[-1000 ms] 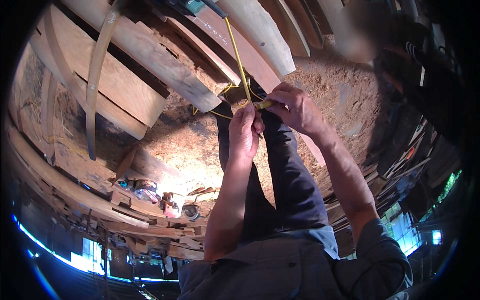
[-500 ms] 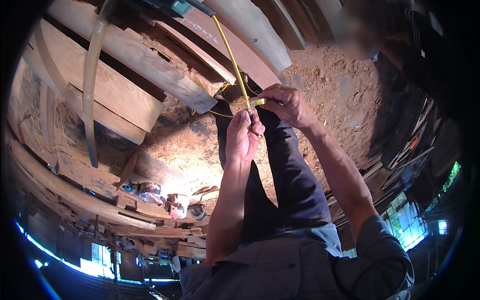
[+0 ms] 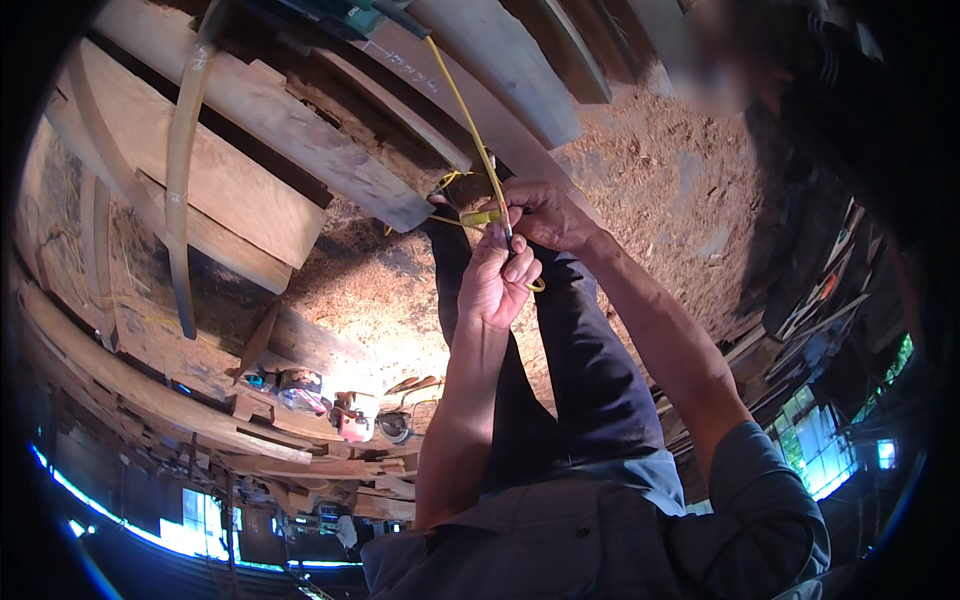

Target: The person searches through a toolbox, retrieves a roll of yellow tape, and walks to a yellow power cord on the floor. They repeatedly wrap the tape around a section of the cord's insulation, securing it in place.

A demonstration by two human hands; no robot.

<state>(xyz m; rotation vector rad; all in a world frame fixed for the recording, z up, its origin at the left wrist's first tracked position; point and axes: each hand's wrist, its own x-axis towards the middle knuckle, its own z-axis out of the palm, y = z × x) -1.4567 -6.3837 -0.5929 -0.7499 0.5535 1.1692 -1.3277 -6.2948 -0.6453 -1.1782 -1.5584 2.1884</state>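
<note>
- The cord (image 3: 487,157), yellow, runs down from the tool (image 3: 352,16), a teal one at its upper end, to both hands.
- The left hand (image 3: 495,278) has its fingers curled around the cord's lower part, with the thumb pressed along it.
- A short yellow bend (image 3: 537,286) shows below the cord, past the left hand's fingers.
- The right hand (image 3: 543,216) is just right of the cord, thumb and fingers drawn together, pinching the yellow piece (image 3: 482,216); I cannot tell whether they grip the cord too.
- The yellow piece crosses the cord just above the left hand and sticks out to its left.
- Left of the cord lies a long board (image 3: 290,120); farther left, a curved strip (image 3: 180,190).
- Right of the cord's upper part is a grey board (image 3: 505,75), with sawdust (image 3: 665,210) below.
- Well below the cord, to the left, sits a red-and-white machine (image 3: 353,416).
- Far right of the cord, another person (image 3: 835,130) is in shadow.
</note>
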